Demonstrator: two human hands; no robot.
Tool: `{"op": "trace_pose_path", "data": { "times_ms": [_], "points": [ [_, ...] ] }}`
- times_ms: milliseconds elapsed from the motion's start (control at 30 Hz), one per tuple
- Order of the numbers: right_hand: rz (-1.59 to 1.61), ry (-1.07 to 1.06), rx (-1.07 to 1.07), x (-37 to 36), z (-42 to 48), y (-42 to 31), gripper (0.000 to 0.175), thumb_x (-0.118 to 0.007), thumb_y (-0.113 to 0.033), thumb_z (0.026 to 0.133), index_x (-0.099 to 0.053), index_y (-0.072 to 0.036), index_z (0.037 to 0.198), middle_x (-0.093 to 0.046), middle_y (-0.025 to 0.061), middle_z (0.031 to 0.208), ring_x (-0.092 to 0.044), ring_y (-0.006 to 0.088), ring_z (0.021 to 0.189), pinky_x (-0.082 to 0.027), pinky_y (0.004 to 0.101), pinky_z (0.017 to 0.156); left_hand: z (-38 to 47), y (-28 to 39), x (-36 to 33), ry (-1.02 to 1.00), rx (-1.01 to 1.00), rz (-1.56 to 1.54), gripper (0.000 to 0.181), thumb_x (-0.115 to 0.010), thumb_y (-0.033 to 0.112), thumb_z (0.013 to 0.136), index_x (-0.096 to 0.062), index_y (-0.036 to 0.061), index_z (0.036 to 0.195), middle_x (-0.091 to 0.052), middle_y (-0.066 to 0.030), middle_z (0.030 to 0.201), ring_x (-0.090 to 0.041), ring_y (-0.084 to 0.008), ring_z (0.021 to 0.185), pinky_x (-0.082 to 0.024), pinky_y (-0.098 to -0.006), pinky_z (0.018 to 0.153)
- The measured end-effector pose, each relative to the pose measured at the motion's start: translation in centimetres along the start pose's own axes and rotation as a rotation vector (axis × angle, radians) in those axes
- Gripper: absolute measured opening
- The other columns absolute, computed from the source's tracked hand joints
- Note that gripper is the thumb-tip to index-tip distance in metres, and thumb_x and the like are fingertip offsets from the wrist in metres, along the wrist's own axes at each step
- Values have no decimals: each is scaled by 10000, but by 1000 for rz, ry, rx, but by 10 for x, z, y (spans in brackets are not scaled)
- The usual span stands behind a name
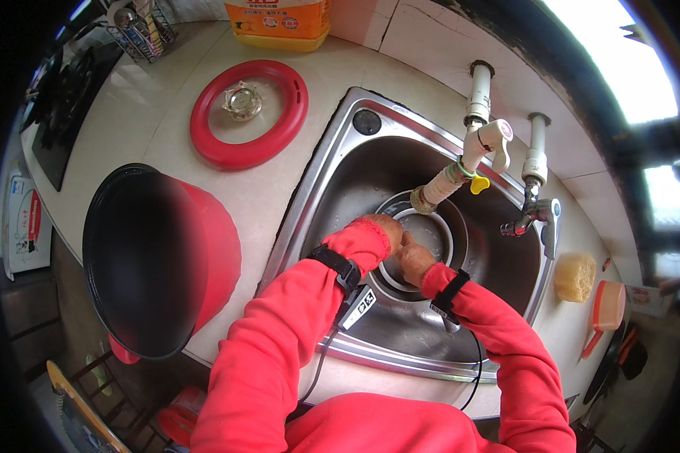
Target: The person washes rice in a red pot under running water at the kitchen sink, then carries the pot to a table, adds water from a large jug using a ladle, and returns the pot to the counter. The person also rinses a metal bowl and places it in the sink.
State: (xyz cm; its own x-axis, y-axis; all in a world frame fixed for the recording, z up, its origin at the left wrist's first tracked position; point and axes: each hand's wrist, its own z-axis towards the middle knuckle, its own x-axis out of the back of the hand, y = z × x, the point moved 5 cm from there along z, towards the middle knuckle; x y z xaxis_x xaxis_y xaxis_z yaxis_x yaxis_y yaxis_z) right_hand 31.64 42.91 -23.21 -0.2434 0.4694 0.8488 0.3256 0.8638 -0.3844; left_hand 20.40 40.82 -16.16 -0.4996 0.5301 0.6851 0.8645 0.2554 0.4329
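My left hand (386,227) and my right hand (416,261) are close together inside the stainless steel sink (498,243). Both reach over a round metal basin (460,229) on the sink floor, with a pale inner ring and wet surface. The fingers point down and are partly hidden, so whether they grip anything cannot be told. Just above the hands hangs the wrapped spout of a white plastic tap (445,184). To the left, on the counter, stands a large red pot (218,255) with a black interior.
A red-rimmed lid (207,139) with a clear knob lies behind the pot. An orange-labelled jug (280,25) stands against the wall. A second tap (535,212), a loofah sponge (575,276) and an orange dipper (607,306) are at right. A gas hob (71,122) is far left.
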Motion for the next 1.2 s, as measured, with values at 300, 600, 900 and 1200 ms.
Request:
{"op": "trace_pose_path", "data": {
  "times_ms": [300, 600, 900, 1200],
  "points": [
    [-67, -45, -189, 20, 2, 17, 223, -538, -199, 746, -568, -20, 875, -596, 195, 834, -598, 336, 760, -479, 423, 643, 3, -2, -3, -4, 3, 8, 230, -515, 117, 739, -641, 30, 910, -619, -191, 920, -601, -327, 881, -483, -410, 761],
    [-305, 11, -225, 41, -4, 2, 320, -570, -302, 750, -574, -79, 979, -578, 149, 916, -554, 318, 903, -459, 405, 702, 5, -4, -6, 13, -17, 5, 225, -511, 119, 742, -642, 33, 904, -618, -196, 917, -603, -328, 874, -483, -414, 759],
    [-308, 8, 393, 33, -9, -31, 285, -504, -180, 766, -561, -107, 1035, -452, 78, 1177, -422, 311, 1106, -390, 429, 876, 4, -4, -5, 9, -32, -45, 241, -528, 180, 755, -646, 50, 920, -620, -184, 931, -604, -321, 872, -478, -408, 759],
    [-182, 63, -27, 43, -1, 12, 402, -595, -228, 741, -509, -90, 1109, -443, 122, 1143, -428, 322, 1090, -404, 399, 863, 10, -7, -12, -8, -11, -4, 237, -494, 111, 742, -644, 23, 904, -620, -193, 911, -602, -330, 871, -481, -410, 755]
  ]
}}
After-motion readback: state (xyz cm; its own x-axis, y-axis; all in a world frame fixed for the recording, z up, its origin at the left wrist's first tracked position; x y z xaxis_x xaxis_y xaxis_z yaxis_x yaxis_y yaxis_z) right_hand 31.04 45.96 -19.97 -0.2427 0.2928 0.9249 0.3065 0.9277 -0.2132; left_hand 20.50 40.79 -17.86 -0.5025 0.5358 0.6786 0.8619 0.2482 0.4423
